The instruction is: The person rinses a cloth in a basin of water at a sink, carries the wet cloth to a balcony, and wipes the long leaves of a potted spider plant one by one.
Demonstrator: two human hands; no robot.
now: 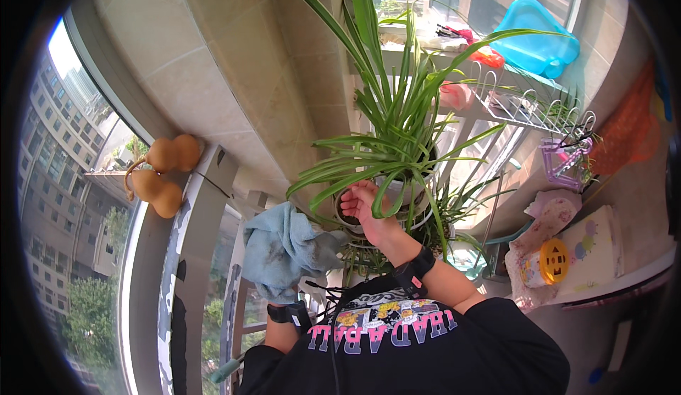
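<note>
A blue towel with dark smudges drapes over my left hand and hides its fingers; only my left forearm and wristband show below it. My right hand is among the lower leaves of a spider plant, its fingers bent. They are at the rim of a small pot holding dark soil. Whether they pinch a leaf or the rim is unclear. Just beyond, the spider plant grows from a white pot, partly covered by its long, arching leaves.
Two dried gourds sit on a ledge by the left window. At right are a white wire rack, a blue plastic basin and a yellow-lidded container. More potted greenery stands behind my right forearm. Peeling metal railing runs along the left.
</note>
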